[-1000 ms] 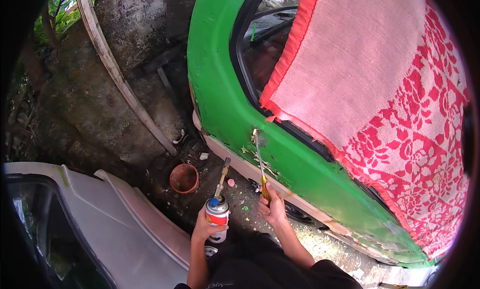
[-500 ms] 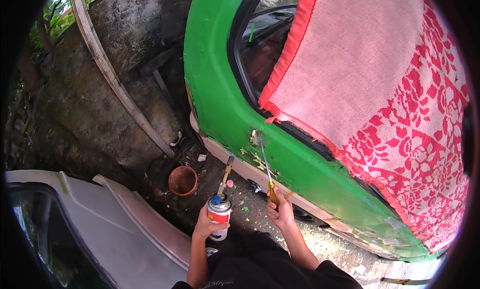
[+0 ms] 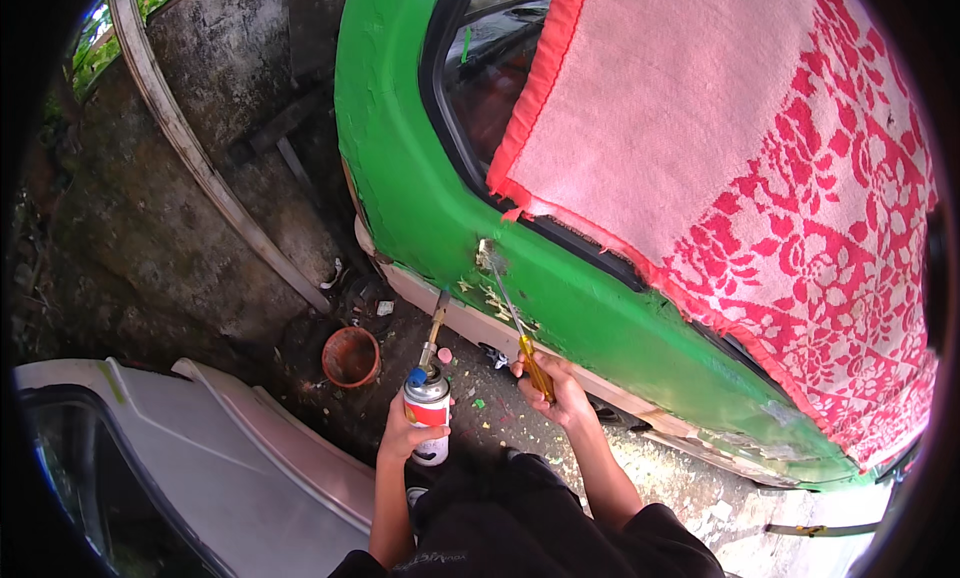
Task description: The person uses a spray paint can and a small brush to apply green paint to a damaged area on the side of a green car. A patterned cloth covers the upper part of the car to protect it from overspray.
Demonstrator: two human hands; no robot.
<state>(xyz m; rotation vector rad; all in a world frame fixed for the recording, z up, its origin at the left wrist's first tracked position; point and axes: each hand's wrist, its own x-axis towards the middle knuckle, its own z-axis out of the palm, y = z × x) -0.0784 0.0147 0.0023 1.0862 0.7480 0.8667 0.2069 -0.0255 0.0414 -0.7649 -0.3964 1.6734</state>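
Observation:
My left hand is closed round a gas canister with a red and white label. A torch nozzle with a blue knob is fitted on its top and points toward the car's lower side; no flame can be made out. In my right hand is a screwdriver with a clear yellow handle, held by the handle. Its long shaft reaches to a scraped, sooty patch on the green car body. Below that patch, pale curled paint flakes cling to the panel.
A red and pink floral towel covers the car's window side. To the left stand a grey car part, a reddish pot and a long curved strip against a stained wall. Paint chips litter the ground.
The whole view has shifted slightly, so the car sits further left and up. Both hands keep their holds, and the screwdriver's tip stays near the scraped patch.

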